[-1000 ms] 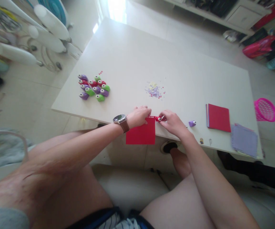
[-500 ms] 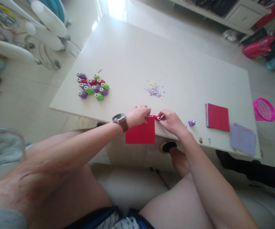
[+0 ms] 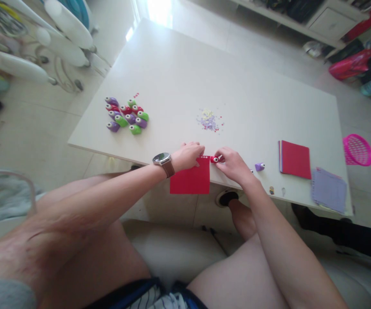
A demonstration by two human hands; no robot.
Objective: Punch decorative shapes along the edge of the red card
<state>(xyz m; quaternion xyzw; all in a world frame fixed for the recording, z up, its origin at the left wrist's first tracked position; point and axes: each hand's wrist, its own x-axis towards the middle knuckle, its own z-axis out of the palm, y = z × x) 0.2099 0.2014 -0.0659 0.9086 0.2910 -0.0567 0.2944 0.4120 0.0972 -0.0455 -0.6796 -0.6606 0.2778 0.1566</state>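
A red paper sheet (image 3: 190, 181) hangs over the table's near edge, with a short row of small punched holes along its top edge. My left hand (image 3: 190, 155), wearing a watch on the wrist, grips the sheet at its top. In my right hand (image 3: 232, 163) is a small red punch (image 3: 215, 159), pinched by the fingers, right beside the sheet's top right corner. Just right of that hand a purple punch (image 3: 260, 167) lies on the table. Beyond both hands is a pile of tiny paper bits (image 3: 209, 121), lilac, yellow and red.
Several purple, green and red punches (image 3: 130, 119) stand at the left of the white table (image 3: 236, 81). At the right are a red paper stack (image 3: 294, 159), lilac punched sheets (image 3: 328, 189) and two small items. A pink basket (image 3: 359, 149) is beyond the right edge.
The red punch in my right hand has moved slightly right, from the sheet's corner to just off its edge. My left hand keeps its place on the sheet. The view has shifted slightly.
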